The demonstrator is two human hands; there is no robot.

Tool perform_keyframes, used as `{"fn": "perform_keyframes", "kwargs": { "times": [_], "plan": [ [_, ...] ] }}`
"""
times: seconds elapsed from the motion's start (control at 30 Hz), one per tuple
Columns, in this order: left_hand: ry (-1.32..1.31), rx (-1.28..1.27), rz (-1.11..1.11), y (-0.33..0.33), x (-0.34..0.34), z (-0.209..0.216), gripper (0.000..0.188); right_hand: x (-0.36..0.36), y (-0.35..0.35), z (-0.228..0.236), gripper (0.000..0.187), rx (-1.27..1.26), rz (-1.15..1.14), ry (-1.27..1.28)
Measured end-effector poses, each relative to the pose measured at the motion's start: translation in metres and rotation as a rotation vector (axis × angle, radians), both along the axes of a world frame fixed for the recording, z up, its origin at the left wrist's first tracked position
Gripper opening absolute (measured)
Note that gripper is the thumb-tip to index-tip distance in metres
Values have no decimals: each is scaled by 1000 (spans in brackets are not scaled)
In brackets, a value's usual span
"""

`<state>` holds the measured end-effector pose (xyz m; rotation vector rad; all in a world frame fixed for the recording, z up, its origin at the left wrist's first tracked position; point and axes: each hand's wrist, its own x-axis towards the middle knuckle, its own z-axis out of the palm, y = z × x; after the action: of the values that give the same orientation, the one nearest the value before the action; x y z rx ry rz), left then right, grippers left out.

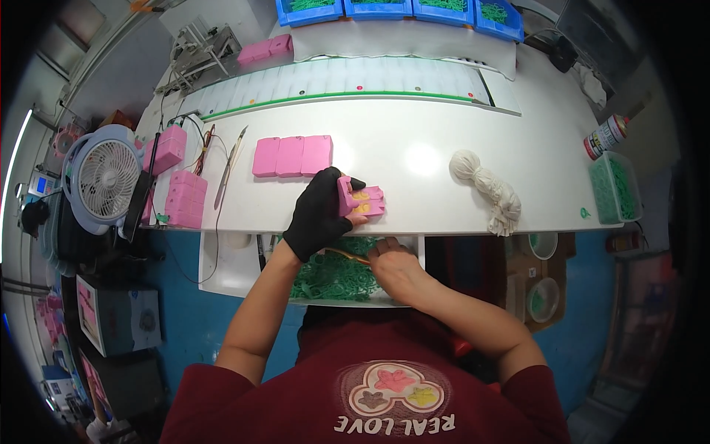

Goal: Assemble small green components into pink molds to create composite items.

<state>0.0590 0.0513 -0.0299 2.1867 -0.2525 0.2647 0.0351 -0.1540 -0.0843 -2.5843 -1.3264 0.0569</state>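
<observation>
My left hand [316, 212], in a black glove with some fingertips bare, is closed around a pink mould block [376, 197]. Yellow patches show in the block's hollow side. It is held just above the table's front edge. Lower and to the right, my bare right hand [399, 268] is closed on a thin gold-coloured tool [358, 258] that points left; its exact kind is too small to tell. Beneath both hands an open white drawer [214, 266] holds a heap of green stringy pieces [333, 280]. Three pink blocks [292, 156] stand in a row beyond my left hand.
A bundle of off-white cloth [484, 189] lies right on the white table [399, 144]. Left are a knife-like tool [231, 166], stacked pink blocks [185, 198] and a fan [108, 180]. A clear tub [615, 189] and spray can [606, 137] stand right; blue bins [377, 10] line the back.
</observation>
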Motion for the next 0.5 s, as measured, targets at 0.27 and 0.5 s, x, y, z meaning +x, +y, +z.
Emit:
{"fn": "perform_keyframes", "kwargs": {
  "times": [0.27, 0.5],
  "plan": [
    [-14, -10, -8, 4, -3, 0, 53, -10, -48, 100, 43, -89, -77, 693],
    [-4, -1, 0, 3, -2, 2, 53, -12, -76, 117, 59, 370, -300, 538]
  ]
}}
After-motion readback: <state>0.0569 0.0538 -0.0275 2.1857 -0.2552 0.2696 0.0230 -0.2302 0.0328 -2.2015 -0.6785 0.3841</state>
